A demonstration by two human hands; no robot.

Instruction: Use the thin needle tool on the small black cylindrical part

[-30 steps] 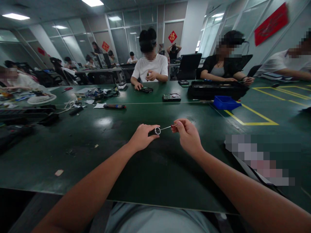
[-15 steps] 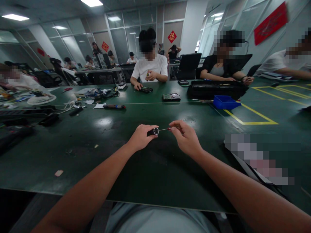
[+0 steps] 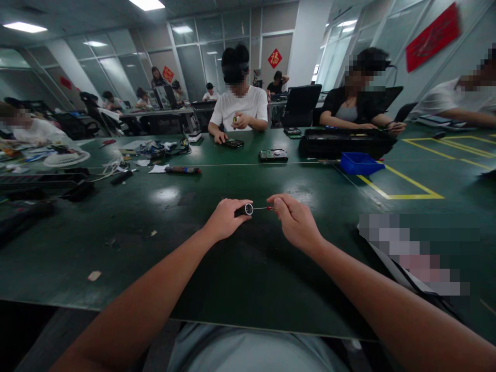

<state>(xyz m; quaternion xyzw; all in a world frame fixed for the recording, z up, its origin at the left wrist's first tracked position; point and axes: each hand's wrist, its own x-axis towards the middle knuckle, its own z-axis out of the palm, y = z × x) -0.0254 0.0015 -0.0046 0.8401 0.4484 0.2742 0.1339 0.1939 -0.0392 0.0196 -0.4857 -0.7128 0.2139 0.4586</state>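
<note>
My left hand is closed round a short black cylinder with a silver ring at its end, which faces right. The cylinder's rear is hidden in my palm, and I cannot make out its kind. Between thumb and fingers, my right hand grips a screwdriver with a red handle and a thin metal shaft. The shaft runs level to the left, and its tip reaches the ringed end of the cylinder. Both hands are held over the green table.
Beyond my hands lie a hard drive, a blue bin and a long black casing. Cables and parts clutter the left. A pixelated sheet lies right of my arm. Co-workers sit across the table.
My right hand's fingers have shifted slightly round the screwdriver handle, the thumb moving up. My left hand and the cylinder stay in place.
</note>
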